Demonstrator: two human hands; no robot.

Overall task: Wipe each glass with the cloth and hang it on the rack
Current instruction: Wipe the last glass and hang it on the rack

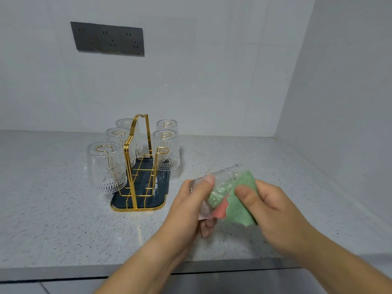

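1. Wiping the glass is the step in hand. The left hand grips it round its side, thumb on top, above the desk and near the front edge.
2. The right hand pinches the green cloth, which seems pushed partly into the glass. I judge that turning the glass against the cloth cleans the ribbed wall best.
3. The rack carries five hung glasses, all upside down. One gold hook at the near right looks free.
4. The way to this hook is open, but a glass hangs close behind it, so the approach should come from the front.
5. The right wall is well apart.
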